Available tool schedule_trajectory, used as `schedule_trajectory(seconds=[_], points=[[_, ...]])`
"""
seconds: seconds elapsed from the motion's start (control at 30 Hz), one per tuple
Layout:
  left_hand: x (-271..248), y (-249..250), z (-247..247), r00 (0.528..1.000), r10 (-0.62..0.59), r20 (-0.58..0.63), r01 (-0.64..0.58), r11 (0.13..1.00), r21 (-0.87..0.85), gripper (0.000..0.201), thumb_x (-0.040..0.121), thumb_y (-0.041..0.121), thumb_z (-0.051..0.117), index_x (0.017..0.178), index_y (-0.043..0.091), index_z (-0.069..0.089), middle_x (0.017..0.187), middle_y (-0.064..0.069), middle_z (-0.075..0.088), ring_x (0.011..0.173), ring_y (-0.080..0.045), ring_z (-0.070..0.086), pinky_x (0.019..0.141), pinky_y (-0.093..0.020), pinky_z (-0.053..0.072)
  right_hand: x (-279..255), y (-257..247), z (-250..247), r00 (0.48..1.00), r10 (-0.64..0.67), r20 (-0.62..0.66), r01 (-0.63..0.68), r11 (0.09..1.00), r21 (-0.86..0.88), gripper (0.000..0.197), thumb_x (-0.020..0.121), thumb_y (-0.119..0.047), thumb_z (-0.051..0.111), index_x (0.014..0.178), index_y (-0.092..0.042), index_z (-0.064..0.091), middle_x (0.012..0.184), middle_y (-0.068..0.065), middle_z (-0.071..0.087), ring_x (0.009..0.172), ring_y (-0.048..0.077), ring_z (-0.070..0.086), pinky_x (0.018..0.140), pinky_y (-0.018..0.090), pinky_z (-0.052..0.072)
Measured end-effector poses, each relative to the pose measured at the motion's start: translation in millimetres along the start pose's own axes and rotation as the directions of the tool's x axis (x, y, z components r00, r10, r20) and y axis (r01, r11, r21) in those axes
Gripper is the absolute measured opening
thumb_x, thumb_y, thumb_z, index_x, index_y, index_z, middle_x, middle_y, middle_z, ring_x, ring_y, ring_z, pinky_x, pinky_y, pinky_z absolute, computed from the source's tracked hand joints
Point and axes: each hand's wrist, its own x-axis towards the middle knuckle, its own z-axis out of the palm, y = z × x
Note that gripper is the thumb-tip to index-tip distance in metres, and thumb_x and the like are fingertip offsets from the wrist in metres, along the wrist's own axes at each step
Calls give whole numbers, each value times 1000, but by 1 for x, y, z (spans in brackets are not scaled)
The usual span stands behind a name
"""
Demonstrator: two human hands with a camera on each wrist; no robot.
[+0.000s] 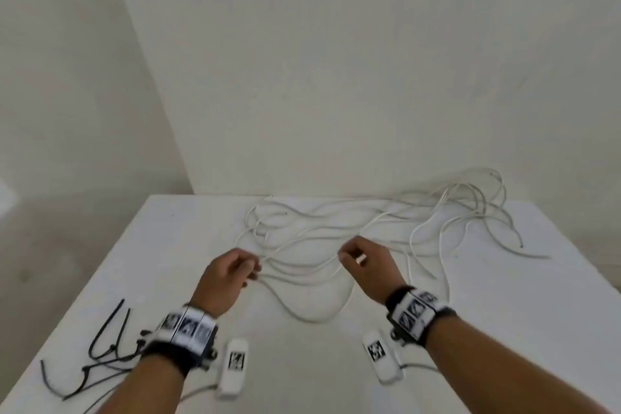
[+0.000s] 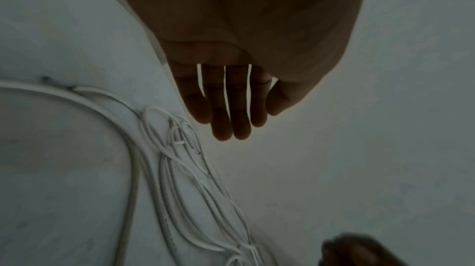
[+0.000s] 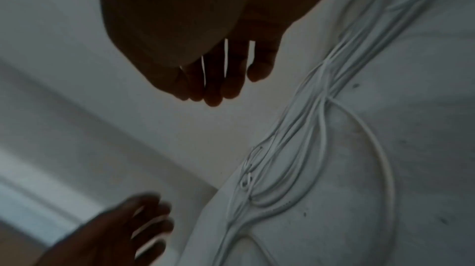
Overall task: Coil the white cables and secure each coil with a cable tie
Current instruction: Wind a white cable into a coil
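Hands (image 1: pixel 232 270) (image 1: pixel 364 262) above table, white cables (image 1: pixel 369 222) loose just beyond.

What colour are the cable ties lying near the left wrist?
Black; the thin plastic cable ties show best in the head view.

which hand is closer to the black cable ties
Left. The left hand reaches forward from directly beside the black cable ties, which lie by its wrist at the table's near left corner. The right hand is farther, across the white cables.
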Motion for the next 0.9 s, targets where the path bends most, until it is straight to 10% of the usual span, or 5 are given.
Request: schedule_trajectory(seconds=[0.13,0.3,0.5,0.63,0.9], points=[[40,-10,17,996,-41,83,26,986,166,15,96,9,56,84,14,63,79,0,73,65,-13,67,62,-27,49,34,-1,34,950,-142,279,215,944,-250,2,86,-19,68,86,-17,69,84,-3,68,78,13,63,73,23,50],[69,-44,28,986,-23,162,-36,936,351,13,95,14,57,83,15,63,83,-4,72,72,-20,66,57,-24,47,64,25,56,967,-139,215,243,767,-594,23,90,-27,60,105,-13,69,116,11,64,112,32,57,94,36,46],[38,-62,38,998,32,52,-47,946,322,14,94,19,57,92,9,67,88,-4,72,71,-16,66,63,-28,49,31,52,21,986,156,-59,-116,387,-915,50,83,-28,57,129,-13,51,135,14,46,128,39,40,101,55,36],[8,-65,47,996,4,91,-32,950,310,15,95,20,57,95,8,66,91,-5,73,73,-16,66,64,-28,50,-19,61,-8,943,304,132,83,168,-982,33,88,-8,54,120,-5,61,122,17,57,110,35,60,88,48,54],[-17,-48,71,987,67,143,-106,952,288,10,95,19,57,91,14,64,97,-7,73,76,-16,67,66,-26,51,-36,45,-14,991,128,-37,-100,532,-841,31,101,-14,43,123,-9,65,123,6,64,117,24,59,91,31,51]])
